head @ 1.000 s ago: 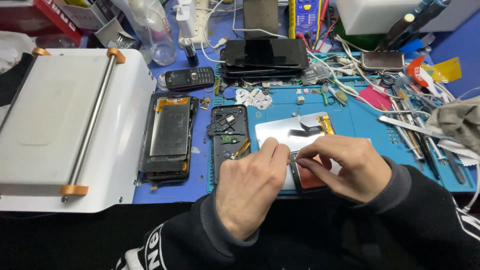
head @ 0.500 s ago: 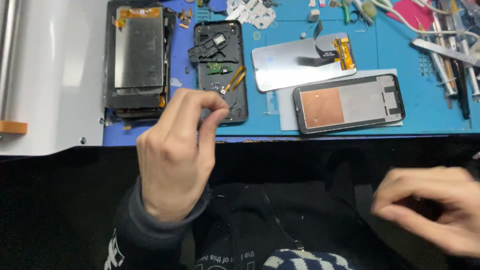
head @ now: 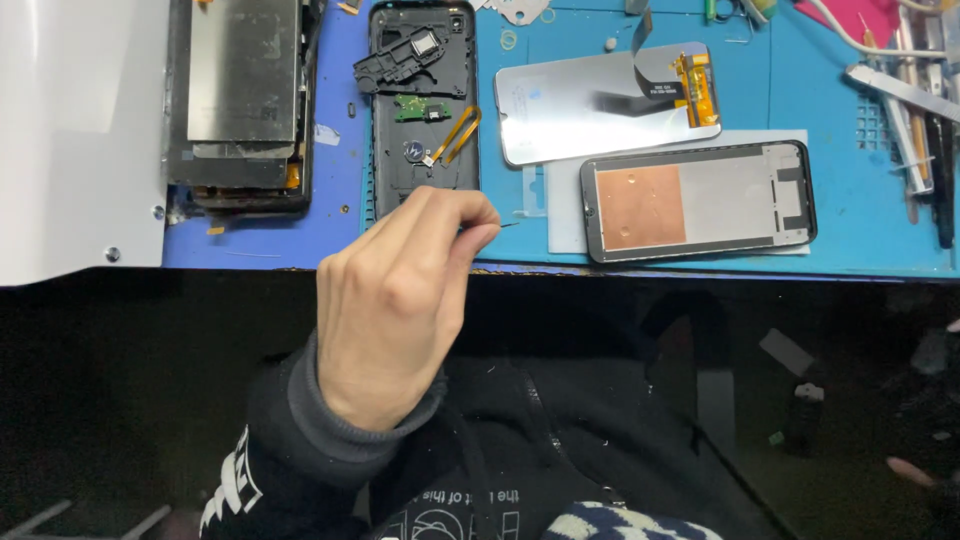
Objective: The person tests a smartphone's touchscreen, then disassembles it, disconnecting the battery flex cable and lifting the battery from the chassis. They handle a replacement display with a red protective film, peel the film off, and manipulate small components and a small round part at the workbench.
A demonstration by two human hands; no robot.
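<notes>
The left hand [head: 400, 300] hovers over the near edge of the blue mat [head: 850, 230] on the worktop, its thumb and forefinger pinched shut on something very thin: a fine point, like a pin or a slim tool tip [head: 505, 225], pokes out past the fingertips towards the right. What it is exactly cannot be told at this size. The right hand is almost out of view; only a fingertip shows at the lower right edge, so whether it is open or closed cannot be told.

Just beyond the pinched fingers lies an opened phone back shell [head: 425, 110] with a small green circuit board and a looped orange ribbon cable inside. To its right a loose screen panel [head: 590, 105] rests face down with its own orange ribbon, and nearer the person lies a phone frame [head: 700, 200] with a copper-coloured patch, on a pale sheet.

The thin piece in the fingers looks light, stiff and easy to drop, so a firm fingertip pinch near its middle suits it. The screen panel is probably brittle and best lifted by its long edges, away from the ribbon. The frame seems sturdier and can be taken by its sides.
</notes>
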